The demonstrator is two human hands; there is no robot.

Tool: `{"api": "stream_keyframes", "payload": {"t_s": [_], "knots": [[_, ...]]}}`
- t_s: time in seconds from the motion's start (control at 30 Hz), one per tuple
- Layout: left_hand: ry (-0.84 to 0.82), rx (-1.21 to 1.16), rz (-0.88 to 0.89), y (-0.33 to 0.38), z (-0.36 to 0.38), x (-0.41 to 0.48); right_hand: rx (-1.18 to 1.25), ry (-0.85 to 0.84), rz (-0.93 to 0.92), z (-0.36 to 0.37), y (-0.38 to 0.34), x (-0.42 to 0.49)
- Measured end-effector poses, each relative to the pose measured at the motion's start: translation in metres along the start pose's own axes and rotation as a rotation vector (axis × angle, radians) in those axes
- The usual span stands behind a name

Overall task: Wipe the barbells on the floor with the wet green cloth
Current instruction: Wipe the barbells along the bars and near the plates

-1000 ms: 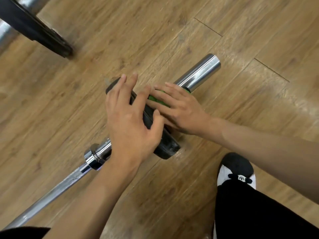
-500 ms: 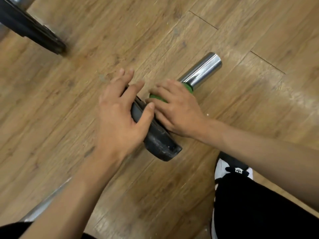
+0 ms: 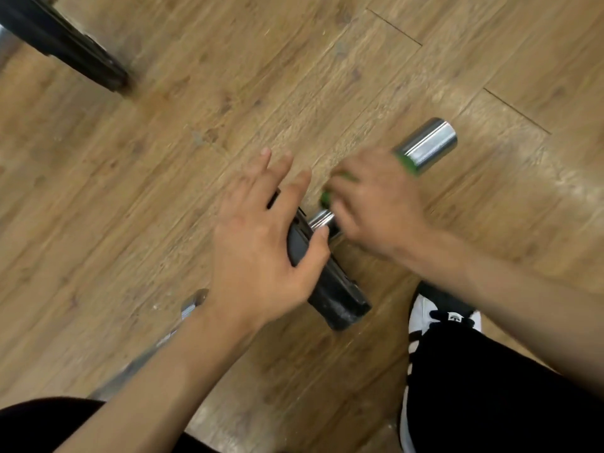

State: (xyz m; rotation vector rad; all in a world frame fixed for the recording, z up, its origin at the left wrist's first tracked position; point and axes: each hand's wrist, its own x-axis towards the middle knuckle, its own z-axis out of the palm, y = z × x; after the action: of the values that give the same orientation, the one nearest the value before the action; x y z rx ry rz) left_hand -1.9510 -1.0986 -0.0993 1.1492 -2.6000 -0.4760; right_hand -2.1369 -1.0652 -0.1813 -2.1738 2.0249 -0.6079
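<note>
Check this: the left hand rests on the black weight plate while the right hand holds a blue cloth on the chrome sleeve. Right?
No. The head view shows a green cloth, not blue. Otherwise correct: left hand on the black weight plate, right hand holding the cloth on the chrome sleeve.

Blurred right hand point(image 3: 376, 207) hides most of green cloth point(image 3: 406, 164); far plate point(image 3: 65, 44) cut off top-left.
</note>
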Motion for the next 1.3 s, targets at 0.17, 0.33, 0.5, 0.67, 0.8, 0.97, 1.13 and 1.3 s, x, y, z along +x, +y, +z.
{"api": "stream_keyframes", "payload": {"t_s": [0.17,0.33,0.5,0.67,0.8,0.97,1.13,1.3], "knots": [[-0.009,0.022,0.093,0.012,0.000,-0.010,-0.002,-0.032,-0.112,-0.015,0.041,-0.009],[-0.158,0.016,0.159,0.010,-0.004,0.005,-0.074,0.084,0.112,-0.034,0.084,-0.024],[-0.151,0.035,0.192,0.028,0.003,-0.009,0.040,0.058,0.034,-0.010,0.002,-0.034],[-0.163,-0.016,0.277,0.025,0.002,-0.014,0.087,0.010,-0.164,-0.011,0.020,-0.045],[-0.163,-0.025,0.204,0.016,0.004,-0.009,-0.008,0.207,0.064,-0.029,0.081,-0.042],[-0.126,-0.071,0.195,0.016,0.005,-0.008,-0.004,0.353,0.337,-0.018,0.055,-0.035],[-0.131,-0.100,0.202,0.011,0.005,-0.002,-0.014,0.186,-0.002,-0.004,0.002,-0.050],[-0.179,-0.118,0.197,-0.005,0.002,0.007,-0.054,0.291,-0.033,-0.006,0.059,-0.041]]}}
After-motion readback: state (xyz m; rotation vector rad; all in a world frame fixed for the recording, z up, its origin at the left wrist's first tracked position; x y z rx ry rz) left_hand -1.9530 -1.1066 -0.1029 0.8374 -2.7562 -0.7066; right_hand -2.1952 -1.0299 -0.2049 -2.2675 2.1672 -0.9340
